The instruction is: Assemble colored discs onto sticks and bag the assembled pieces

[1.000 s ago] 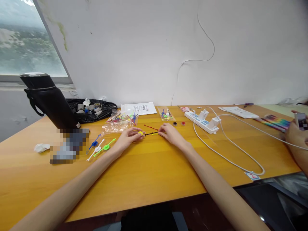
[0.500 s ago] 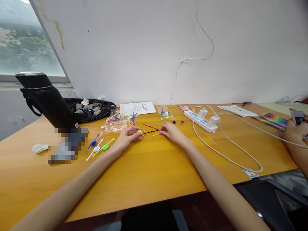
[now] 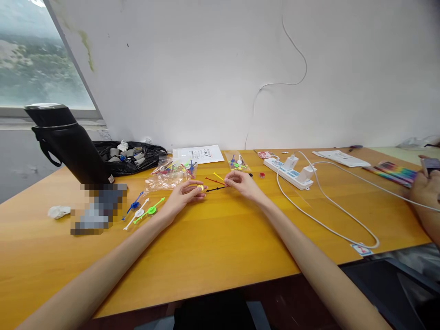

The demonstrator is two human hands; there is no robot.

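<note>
Meanwhile, the left hand pinched a round yellow plastic disc; the right hand, apart from it, pinched a slim yellow plastic arrow. Between them lay a slim black plastic arrow.

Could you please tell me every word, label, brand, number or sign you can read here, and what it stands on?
None can be read.
Printed white packet: black characters, too small.
Other white packet: any print too faint.
Tag on black bottle: too small.
Blue-edged sticker: red mark, too blurred.
</note>
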